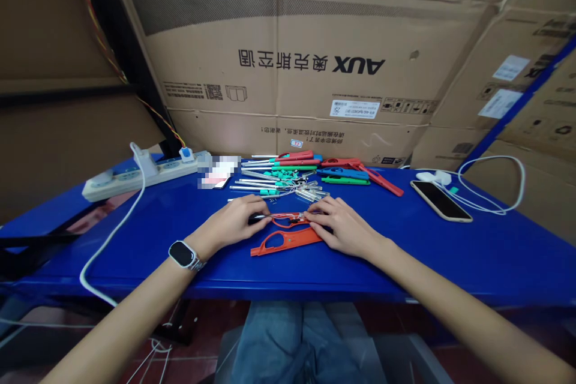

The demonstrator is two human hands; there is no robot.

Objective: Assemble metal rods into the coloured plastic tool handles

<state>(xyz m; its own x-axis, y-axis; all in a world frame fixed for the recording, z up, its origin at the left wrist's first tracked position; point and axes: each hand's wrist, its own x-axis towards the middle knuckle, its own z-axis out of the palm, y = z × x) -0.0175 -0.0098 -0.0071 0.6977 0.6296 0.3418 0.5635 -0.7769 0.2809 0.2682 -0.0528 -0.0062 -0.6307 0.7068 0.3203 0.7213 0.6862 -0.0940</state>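
My left hand is closed in a pinch round a dark, slim piece at the left end of an orange lighter shell half. Thin wires and small parts show inside that shell. The fingers of my right hand pinch its right end, and they hide part of it. Just in front lies a second orange shell half with an oval hole, its right end under my right hand. Behind my hands are clear lighter tanks and metal tubes with teal ends.
Red, blue and green shells lie at the back. A phone and a white cable are at the right. A power strip sits at the left, its cord crossing the blue table. Cardboard walls the back.
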